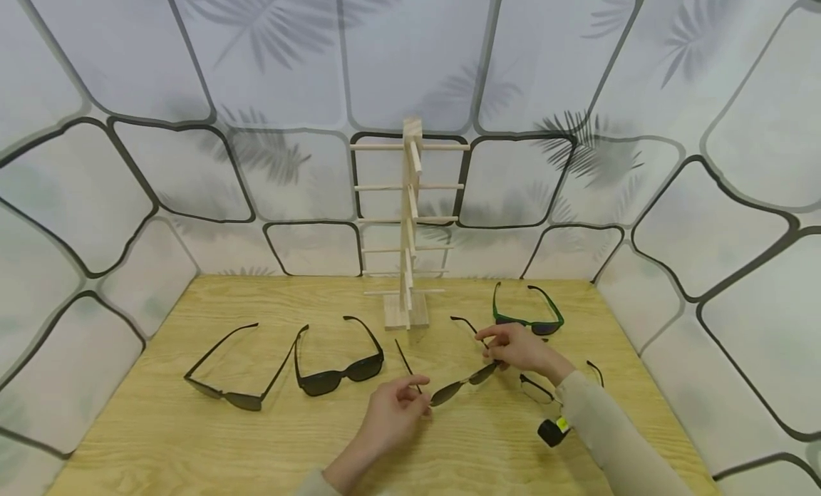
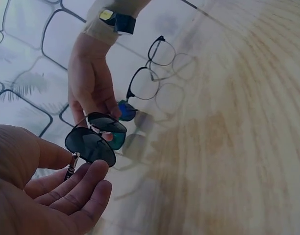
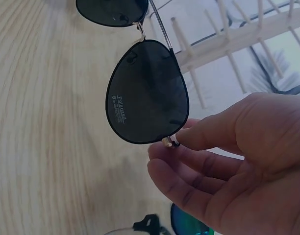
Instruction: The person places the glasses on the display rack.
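Both hands hold one pair of dark aviator sunglasses point(image 1: 447, 393) with a thin metal frame, its temples unfolded and pointing toward the back. My left hand point(image 1: 396, 410) pinches it near the left hinge. At the other hinge, my right hand point(image 1: 518, 348) grips the frame between thumb and fingers. White lettering shows on one lens point(image 3: 147, 93) in the right wrist view. Behind the sunglasses stands a wooden display rack point(image 1: 410, 225) with several rows of thin pegs, none carrying glasses. Green-framed sunglasses point(image 1: 545, 328) lie just beyond my right hand.
Two pairs of black sunglasses, one at far left point(image 1: 244, 401) and one nearer the rack point(image 1: 323, 383), lie unfolded on the wooden table point(image 1: 192, 453). Clear-lens glasses point(image 1: 536, 389) lie beside the right forearm, which wears a small black device point(image 1: 550, 432). Patterned fabric walls point(image 1: 295, 168) enclose the table.
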The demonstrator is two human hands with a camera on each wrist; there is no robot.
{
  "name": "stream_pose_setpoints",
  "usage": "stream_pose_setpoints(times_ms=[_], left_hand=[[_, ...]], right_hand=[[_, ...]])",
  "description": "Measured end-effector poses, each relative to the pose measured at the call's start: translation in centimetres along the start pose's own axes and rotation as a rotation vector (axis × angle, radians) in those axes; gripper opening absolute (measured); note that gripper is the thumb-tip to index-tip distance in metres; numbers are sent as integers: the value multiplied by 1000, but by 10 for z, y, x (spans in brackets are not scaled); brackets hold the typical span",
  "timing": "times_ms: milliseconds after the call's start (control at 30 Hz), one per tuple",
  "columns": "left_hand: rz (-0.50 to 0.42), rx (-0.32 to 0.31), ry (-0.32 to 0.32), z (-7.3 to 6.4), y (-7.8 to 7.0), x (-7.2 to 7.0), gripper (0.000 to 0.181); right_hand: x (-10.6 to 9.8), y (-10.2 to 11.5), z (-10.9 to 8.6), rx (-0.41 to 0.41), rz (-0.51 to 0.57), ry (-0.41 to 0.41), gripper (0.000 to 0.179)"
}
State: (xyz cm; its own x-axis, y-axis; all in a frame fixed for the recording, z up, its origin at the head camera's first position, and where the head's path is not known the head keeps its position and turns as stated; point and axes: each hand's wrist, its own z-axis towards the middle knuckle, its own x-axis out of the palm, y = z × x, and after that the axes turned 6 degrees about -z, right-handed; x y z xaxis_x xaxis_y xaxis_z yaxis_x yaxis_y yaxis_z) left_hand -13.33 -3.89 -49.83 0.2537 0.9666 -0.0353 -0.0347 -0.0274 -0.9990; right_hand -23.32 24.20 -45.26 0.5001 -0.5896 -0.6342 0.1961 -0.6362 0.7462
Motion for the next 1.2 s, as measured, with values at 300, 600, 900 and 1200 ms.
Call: stream_pose_setpoints(times_ms=[300, 600, 900, 1200], left_hand=[[66, 47, -41, -5, -20, -16, 27], [151, 128, -98, -1, -34, -30, 24], [198, 143, -165, 4, -52, -44, 22], [233, 116, -122, 10, -68, -63, 23]], right_hand=[[-3, 14, -3, -23, 22, -57, 40], [-1, 28, -2, -46, 24, -105, 36], [0, 38, -4, -72, 68, -170, 39], [1, 51, -1, -129, 77, -246, 38]])
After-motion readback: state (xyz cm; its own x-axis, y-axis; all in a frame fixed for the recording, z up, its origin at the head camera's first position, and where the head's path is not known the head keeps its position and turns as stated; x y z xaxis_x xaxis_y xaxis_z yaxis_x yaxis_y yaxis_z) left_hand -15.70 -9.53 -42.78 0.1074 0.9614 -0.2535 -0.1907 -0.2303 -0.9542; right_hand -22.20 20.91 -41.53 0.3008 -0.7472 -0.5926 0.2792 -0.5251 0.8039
